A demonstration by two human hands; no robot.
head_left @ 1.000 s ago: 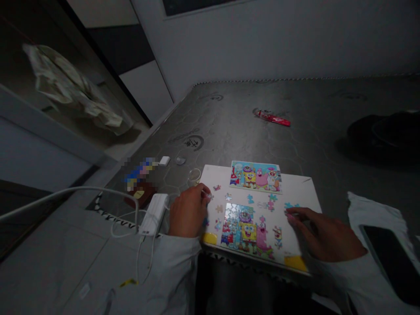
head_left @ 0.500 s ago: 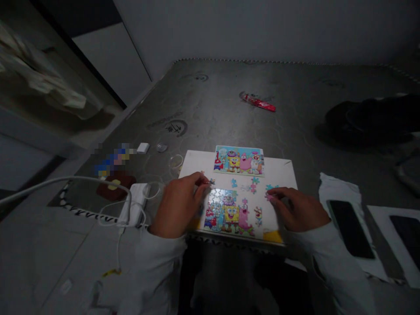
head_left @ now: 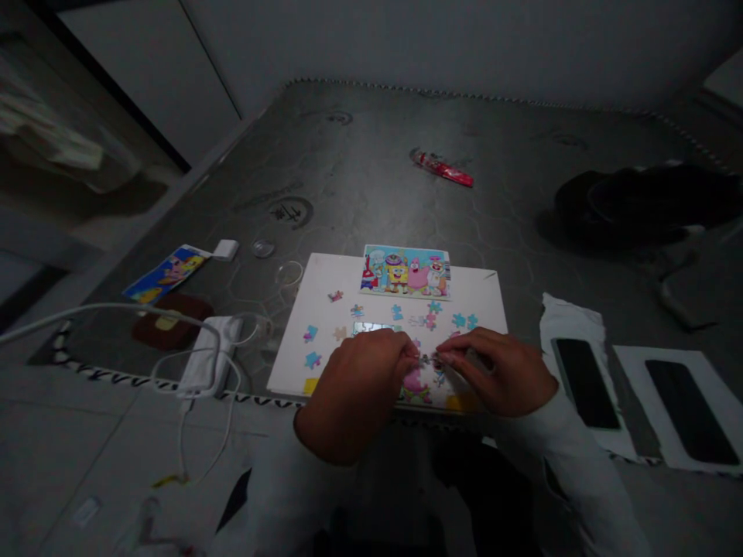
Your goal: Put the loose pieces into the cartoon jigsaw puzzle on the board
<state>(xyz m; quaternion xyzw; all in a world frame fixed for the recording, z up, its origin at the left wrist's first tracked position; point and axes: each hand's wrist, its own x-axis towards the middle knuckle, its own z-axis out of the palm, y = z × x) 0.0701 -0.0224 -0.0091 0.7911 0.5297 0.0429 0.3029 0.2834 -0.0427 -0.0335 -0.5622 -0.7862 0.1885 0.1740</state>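
Observation:
My left hand [head_left: 364, 379] and my right hand [head_left: 500, 373] meet over the partly joined jigsaw puzzle [head_left: 416, 383]. Both are closed in a pinch, with a small jigsaw puzzle piece [head_left: 427, 359] between their fingertips; whether it is one piece or two joined is too dark to tell. My left hand covers much of the puzzle. Beneath lies a white board [head_left: 316, 282]. Loose puzzle pieces lie around on it, among them a blue one [head_left: 313, 360] at the left and a pink one [head_left: 430, 320] above the fingers. A cartoon picture card [head_left: 405, 272] rests along the board's far edge.
To the left are a white power strip [head_left: 203, 360] with cables, a brown case [head_left: 168, 321], a cartoon packet [head_left: 168, 275] and a clear round lid [head_left: 289, 273]. Two dark phones lie right, the nearer a phone [head_left: 585, 383] on white paper. A red item [head_left: 444, 169] lies farther back.
My left hand has moved right across the puzzle, and my right hand has come slightly left. Their fingertips now meet over it. The view has shifted, uncovering loose pieces at the board's left.

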